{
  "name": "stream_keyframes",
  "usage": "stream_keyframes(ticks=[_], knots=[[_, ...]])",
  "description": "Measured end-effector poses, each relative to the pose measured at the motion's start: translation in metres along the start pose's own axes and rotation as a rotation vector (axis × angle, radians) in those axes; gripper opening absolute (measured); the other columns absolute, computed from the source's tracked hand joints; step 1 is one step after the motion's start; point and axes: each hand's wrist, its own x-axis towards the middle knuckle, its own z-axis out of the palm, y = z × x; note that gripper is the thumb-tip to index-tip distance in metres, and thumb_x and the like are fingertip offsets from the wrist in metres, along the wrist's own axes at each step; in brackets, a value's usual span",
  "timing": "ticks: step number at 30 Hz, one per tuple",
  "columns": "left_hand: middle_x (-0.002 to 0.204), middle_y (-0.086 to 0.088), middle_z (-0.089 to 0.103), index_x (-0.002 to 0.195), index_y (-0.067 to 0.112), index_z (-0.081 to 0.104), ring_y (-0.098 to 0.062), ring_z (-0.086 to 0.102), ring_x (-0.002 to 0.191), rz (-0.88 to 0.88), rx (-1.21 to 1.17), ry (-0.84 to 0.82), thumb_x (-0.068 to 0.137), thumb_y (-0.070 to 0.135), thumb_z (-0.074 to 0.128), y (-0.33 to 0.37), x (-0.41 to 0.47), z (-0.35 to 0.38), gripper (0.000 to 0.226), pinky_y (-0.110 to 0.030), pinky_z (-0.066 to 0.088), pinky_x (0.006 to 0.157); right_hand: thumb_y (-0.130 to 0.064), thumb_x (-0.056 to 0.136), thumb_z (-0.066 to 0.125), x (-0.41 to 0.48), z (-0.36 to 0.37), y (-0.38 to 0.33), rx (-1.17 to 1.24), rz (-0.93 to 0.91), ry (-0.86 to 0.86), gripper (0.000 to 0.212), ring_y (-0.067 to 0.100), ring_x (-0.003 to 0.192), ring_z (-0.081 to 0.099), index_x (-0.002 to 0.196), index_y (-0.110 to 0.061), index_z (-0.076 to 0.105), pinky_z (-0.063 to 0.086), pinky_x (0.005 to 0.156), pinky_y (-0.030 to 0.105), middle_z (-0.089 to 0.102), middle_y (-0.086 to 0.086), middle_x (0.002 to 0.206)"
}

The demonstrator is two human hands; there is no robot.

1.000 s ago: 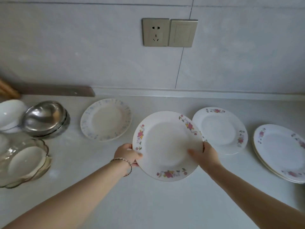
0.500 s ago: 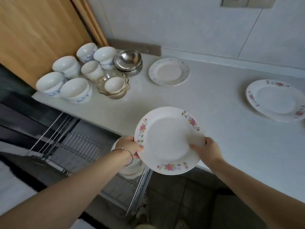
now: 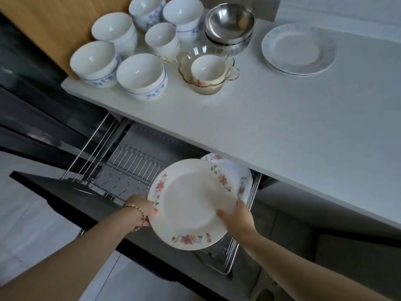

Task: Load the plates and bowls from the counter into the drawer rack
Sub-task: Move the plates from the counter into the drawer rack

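Note:
I hold a white plate with pink flowers point(image 3: 191, 203) over the open drawer rack point(image 3: 130, 168), tilted toward me. My left hand point(image 3: 142, 208) grips its left rim, my right hand point(image 3: 238, 216) grips its right rim with the thumb on the face. Behind it another flowered plate point(image 3: 240, 177) stands in the wire rack under the counter edge. On the counter point(image 3: 282, 118) sit several white bowls with blue print point(image 3: 141, 74), stacked steel bowls point(image 3: 230, 25), a glass bowl holding a white cup point(image 3: 208, 70), and a pale blue-rimmed plate point(image 3: 298, 48).
A wooden panel point(image 3: 54, 25) rises at the left behind the bowls. The dark drawer front point(image 3: 54, 190) juts toward me below the rack. Pale floor point(image 3: 28, 224) lies at the lower left.
I have carried the flowered plate off the counter, leftward and down, until it hangs over the open drawer rack. My view has swung down and left with it.

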Motion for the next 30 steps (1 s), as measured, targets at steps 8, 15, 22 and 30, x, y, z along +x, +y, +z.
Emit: stream_keyframes(ticks=[8, 15, 22, 30], knots=[[0.106, -0.015, 0.071, 0.105, 0.001, 0.068, -0.028, 0.068, 0.096, 0.125, 0.253, -0.009, 0.08, 0.0, 0.064, 0.005, 0.109, 0.029, 0.026, -0.036, 0.057, 0.087, -0.02, 0.086, 0.06, 0.074, 0.061, 0.017, 0.011, 0.298, 0.085, 0.044, 0.024, 0.084, 0.052, 0.125, 0.0, 0.05, 0.048, 0.075, 0.032, 0.053, 0.008, 0.092], [0.095, -0.008, 0.07, 0.095, 0.006, 0.069, -0.018, 0.058, 0.08, 0.283, 0.392, -0.037, 0.079, 0.005, 0.063, 0.042, 0.16, 0.085, 0.017, -0.019, 0.044, 0.071, -0.009, 0.083, 0.058, 0.12, 0.067, 0.041, 0.255, 0.445, 0.346, 0.037, 0.035, 0.106, 0.061, 0.119, 0.001, 0.056, 0.046, 0.08, 0.031, 0.065, 0.019, 0.115], [0.108, -0.015, 0.069, 0.1, -0.001, 0.065, -0.029, 0.063, 0.094, 0.442, 0.5, 0.109, 0.086, -0.002, 0.048, 0.07, 0.177, 0.121, 0.022, -0.029, 0.049, 0.078, -0.011, 0.087, 0.05, 0.139, 0.076, 0.047, 0.431, 0.542, 0.519, 0.045, 0.034, 0.111, 0.058, 0.132, -0.007, 0.048, 0.04, 0.079, 0.028, 0.054, 0.018, 0.13], [0.138, -0.01, 0.051, 0.144, 0.016, 0.03, -0.033, 0.052, 0.122, 0.482, 0.339, 0.003, 0.086, -0.004, 0.039, 0.048, 0.16, 0.136, 0.062, -0.039, 0.046, 0.101, -0.007, 0.082, 0.05, 0.136, 0.077, 0.049, 0.618, 0.565, 0.466, 0.011, 0.019, 0.051, 0.039, 0.083, -0.003, 0.06, 0.031, 0.045, 0.025, 0.051, 0.006, 0.066]])
